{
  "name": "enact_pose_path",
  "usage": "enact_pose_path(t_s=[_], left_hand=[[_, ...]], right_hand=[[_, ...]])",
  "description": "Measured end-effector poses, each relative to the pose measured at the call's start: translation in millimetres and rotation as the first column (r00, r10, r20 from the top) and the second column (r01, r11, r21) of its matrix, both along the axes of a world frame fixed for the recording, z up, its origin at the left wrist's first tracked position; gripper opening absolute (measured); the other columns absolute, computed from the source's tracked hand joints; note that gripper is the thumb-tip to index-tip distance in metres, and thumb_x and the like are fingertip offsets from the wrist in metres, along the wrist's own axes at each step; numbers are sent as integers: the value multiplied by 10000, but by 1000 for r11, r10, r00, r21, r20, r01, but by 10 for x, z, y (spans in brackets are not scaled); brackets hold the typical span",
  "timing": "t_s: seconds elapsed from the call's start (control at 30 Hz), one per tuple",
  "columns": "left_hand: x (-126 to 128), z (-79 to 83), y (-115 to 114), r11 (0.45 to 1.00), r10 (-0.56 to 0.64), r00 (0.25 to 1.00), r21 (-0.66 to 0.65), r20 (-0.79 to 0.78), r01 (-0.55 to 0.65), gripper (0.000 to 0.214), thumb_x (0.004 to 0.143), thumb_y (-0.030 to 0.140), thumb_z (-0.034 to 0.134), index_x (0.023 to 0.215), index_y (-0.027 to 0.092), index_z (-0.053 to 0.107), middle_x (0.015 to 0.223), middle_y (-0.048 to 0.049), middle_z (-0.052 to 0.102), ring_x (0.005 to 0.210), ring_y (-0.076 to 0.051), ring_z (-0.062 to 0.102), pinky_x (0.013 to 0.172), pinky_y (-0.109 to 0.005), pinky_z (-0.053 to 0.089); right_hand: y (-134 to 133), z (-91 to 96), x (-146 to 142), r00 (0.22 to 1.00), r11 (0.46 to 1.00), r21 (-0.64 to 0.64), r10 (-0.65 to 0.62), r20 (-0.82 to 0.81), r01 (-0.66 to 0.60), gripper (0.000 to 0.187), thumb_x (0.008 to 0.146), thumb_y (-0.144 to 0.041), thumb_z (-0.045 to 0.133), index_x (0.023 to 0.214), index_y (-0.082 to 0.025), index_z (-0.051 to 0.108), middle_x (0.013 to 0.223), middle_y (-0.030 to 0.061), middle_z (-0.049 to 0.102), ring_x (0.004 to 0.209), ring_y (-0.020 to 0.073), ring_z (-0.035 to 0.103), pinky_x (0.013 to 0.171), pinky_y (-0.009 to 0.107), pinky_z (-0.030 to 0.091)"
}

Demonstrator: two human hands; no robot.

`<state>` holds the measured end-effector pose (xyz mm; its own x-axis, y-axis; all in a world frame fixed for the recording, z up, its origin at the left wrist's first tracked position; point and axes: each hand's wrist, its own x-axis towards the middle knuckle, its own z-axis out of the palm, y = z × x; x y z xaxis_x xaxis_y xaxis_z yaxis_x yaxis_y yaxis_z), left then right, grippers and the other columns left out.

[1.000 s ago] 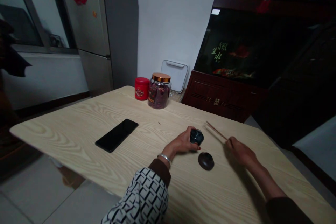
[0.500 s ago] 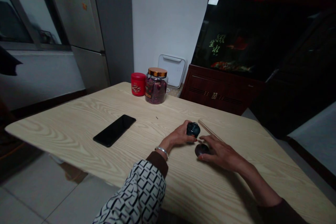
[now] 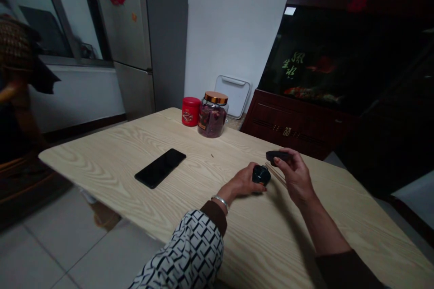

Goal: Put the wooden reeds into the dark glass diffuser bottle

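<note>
My left hand (image 3: pixel 244 181) wraps around a small dark round jar (image 3: pixel 261 174) that stands on the wooden table (image 3: pixel 135 144). My right hand (image 3: pixel 295 172) holds the jar's dark lid (image 3: pixel 275 156) in its fingertips, lifted just above and to the right of the jar. A thin wooden stick (image 3: pixel 278 175) lies on the table between the jar and my right hand, partly hidden by the hand.
A black phone (image 3: pixel 160 168) lies to the left on the table. A red tin (image 3: pixel 190 111) and a glass jar with a copper lid (image 3: pixel 212 114) stand at the far edge. A fridge (image 3: pixel 142 40) and a dark fish tank cabinet (image 3: pixel 322 81) stand behind.
My right hand left the stick, reached the lid lying in front of the jar, picked it up and raised it above the jar. My left hand stayed on the jar.
</note>
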<state>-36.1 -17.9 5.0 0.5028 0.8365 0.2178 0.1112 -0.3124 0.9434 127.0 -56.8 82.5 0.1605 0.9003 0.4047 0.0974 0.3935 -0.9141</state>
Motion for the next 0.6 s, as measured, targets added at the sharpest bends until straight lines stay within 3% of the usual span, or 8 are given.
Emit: enact_pose_path(t_s=[0.17, 0.3, 0.4, 0.47, 0.6], left_hand=[[-10, 21, -5, 1000, -1, 1000, -1, -9, 1, 717, 594, 382, 838, 1199, 170, 518, 1029, -67, 628, 908, -218, 581, 774, -322, 462], [-21, 45, -17, 1000, -2, 1000, 6, -12, 2, 726, 610, 371, 828, 1235, 177, 513, 1065, -69, 632, 940, -231, 586, 794, -333, 464], [-24, 56, -23, 1000, -13, 1000, 1, -10, 13, 718, 622, 372, 818, 1242, 176, 512, 1058, -65, 635, 940, -231, 590, 789, -329, 462], [-23, 46, -15, 1000, -17, 1000, 7, -2, 17, 715, 621, 373, 819, 1237, 174, 516, 1051, -61, 635, 940, -228, 588, 791, -326, 460], [-18, -8, 20, 999, -15, 1000, 37, 8, 15, 710, 616, 359, 825, 1232, 175, 523, 1050, -54, 633, 932, -219, 580, 786, -316, 452]], right_hand=[[112, -221, -18, 991, 999, -14, 32, 132, -30, 411, 712, -435, 810, 939, -235, 531, 1156, 66, 645, 1047, 223, 632, 933, 403, 503], [61, -91, 114, 917, 997, -78, 53, 396, -24, 358, 761, -488, 737, 875, -225, 522, 1146, 107, 655, 1054, 262, 631, 859, 412, 520], [80, 133, 199, 789, 987, -145, 144, 597, -71, 425, 791, -481, 695, 1110, -233, 561, 1128, 107, 665, 1065, 272, 633, 834, 409, 528], [133, 291, 230, 664, 968, -217, 244, 707, -124, 540, 816, -466, 663, 1291, -250, 525, 1182, 107, 661, 1060, 266, 640, 854, 410, 526], [255, 552, 207, 367, 939, -296, 342, 865, -178, 500, 837, -452, 626, 1282, -226, 592, 1248, 110, 649, 1048, 263, 642, 919, 408, 499]])
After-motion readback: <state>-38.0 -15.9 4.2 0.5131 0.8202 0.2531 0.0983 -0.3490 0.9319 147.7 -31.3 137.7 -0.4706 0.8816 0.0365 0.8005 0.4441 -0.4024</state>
